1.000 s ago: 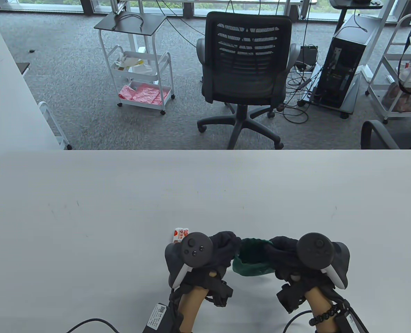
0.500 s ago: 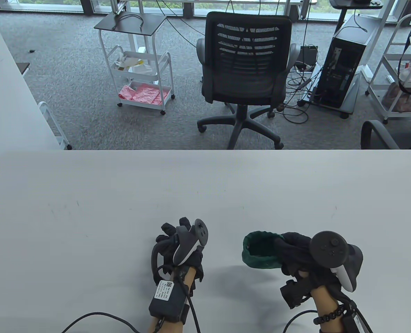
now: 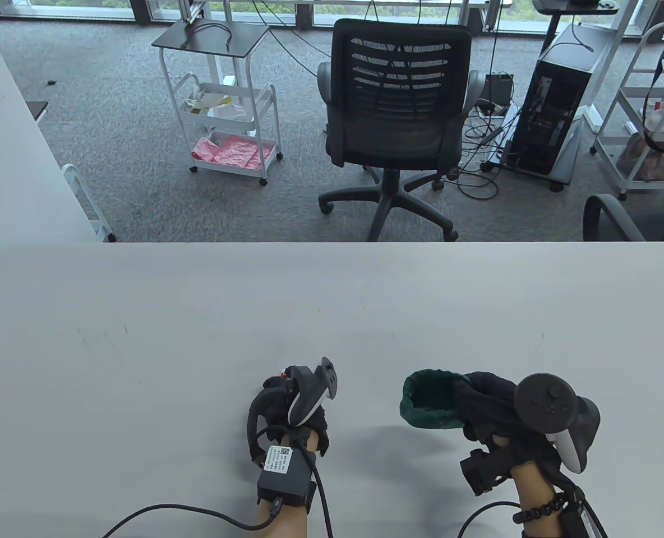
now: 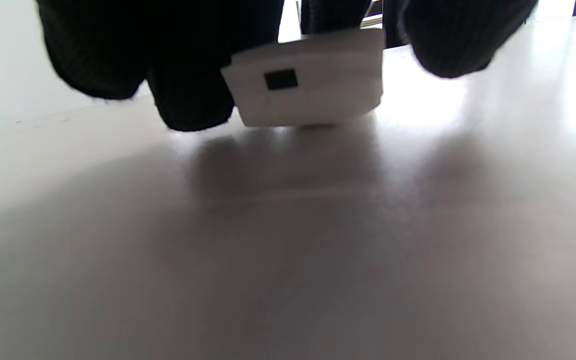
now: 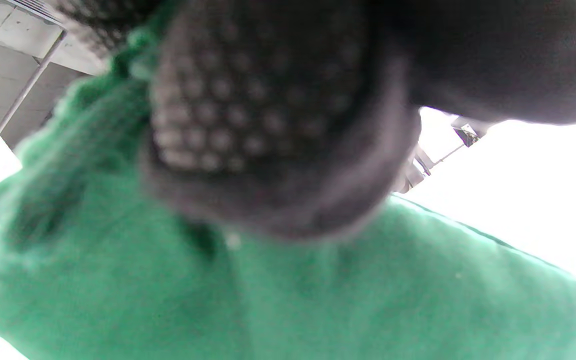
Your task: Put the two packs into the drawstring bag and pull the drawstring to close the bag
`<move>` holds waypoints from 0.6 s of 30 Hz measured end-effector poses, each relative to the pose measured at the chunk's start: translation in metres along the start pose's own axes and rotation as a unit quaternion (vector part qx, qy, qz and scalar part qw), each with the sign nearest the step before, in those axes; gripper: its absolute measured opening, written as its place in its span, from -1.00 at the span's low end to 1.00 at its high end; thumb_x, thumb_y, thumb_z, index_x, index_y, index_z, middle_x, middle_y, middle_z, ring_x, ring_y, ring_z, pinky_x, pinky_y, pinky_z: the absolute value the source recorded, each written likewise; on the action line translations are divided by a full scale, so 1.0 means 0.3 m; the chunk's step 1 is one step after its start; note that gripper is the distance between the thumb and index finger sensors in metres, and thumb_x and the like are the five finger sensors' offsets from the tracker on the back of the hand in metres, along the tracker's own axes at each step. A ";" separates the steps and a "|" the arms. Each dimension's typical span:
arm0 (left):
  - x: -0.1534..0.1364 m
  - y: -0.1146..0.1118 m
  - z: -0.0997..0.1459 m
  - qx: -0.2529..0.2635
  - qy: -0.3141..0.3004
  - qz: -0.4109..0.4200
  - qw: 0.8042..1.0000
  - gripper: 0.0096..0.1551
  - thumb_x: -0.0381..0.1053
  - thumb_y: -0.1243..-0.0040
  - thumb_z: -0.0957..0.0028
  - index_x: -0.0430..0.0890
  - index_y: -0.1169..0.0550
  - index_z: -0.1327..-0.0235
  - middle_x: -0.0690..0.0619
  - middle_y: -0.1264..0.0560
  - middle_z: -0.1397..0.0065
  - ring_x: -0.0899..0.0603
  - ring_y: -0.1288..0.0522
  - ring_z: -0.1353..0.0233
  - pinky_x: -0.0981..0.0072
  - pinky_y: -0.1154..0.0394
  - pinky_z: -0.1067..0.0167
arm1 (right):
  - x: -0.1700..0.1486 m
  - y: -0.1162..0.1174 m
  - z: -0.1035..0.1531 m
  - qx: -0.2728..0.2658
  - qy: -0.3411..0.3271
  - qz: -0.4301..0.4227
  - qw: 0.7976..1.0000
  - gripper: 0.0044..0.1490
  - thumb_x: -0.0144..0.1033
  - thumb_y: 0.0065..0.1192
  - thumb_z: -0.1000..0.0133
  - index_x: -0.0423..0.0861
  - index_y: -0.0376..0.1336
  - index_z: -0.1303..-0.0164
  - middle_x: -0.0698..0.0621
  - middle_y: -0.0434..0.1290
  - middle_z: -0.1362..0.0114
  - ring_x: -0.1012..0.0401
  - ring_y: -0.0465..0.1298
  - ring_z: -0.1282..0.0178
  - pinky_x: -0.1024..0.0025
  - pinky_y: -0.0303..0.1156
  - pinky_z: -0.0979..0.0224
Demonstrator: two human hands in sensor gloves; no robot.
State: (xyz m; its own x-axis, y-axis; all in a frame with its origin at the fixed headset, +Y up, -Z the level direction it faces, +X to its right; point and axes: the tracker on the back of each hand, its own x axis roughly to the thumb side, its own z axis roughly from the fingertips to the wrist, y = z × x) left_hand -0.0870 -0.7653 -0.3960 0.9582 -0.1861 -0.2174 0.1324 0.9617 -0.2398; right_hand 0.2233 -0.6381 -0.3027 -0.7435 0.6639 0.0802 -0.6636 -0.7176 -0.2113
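A small white pack [image 4: 313, 85] with a black square mark is pinched between the fingers [image 4: 188, 75] of my left hand [image 3: 279, 385], its lower edge at the tabletop. In the table view only a red-printed corner of the pack [image 3: 283, 373] shows beside the tracker. To the right, apart from it, my right hand [image 3: 478, 400] grips the green drawstring bag [image 3: 427, 413] by its right side, holding it off the table with the open mouth turned up and left. The right wrist view is filled by the bag [image 5: 268, 290] and a gloved finger [image 5: 268, 125]. No second pack is in sight.
The white table [image 3: 197, 314] runs wide to the left and far side of both hands. Cables trail from both wrists at the near edge. A black office chair [image 3: 399, 112] and white carts stand on the floor beyond the table.
My left hand let go of the bag's rim, swung left over the pack lying beside it and closed its fingers on it. My right hand drifted right with the bag.
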 end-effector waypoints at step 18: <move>-0.021 -0.005 -0.008 -0.068 -0.006 0.012 0.998 -0.14 0.09 -0.22 -0.12 -0.05 -0.10 -0.59 -0.42 -0.31 -0.50 -0.34 -0.56 -0.29 -0.20 -0.53 -0.25 | -0.003 -0.004 0.000 0.002 -0.006 -0.010 1.000 -0.48 -0.09 0.41 -0.08 -0.30 0.55 0.13 0.00 0.73 0.37 0.33 0.74 0.64 0.48 0.73 0.54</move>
State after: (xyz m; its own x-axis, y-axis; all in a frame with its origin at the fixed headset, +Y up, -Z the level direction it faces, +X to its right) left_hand -0.0938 -0.7661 -0.3966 0.9638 -0.1605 -0.2129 0.0753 0.9298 -0.3603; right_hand 0.2250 -0.6378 -0.3026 -0.7306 0.6760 0.0963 -0.6790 -0.7046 -0.2062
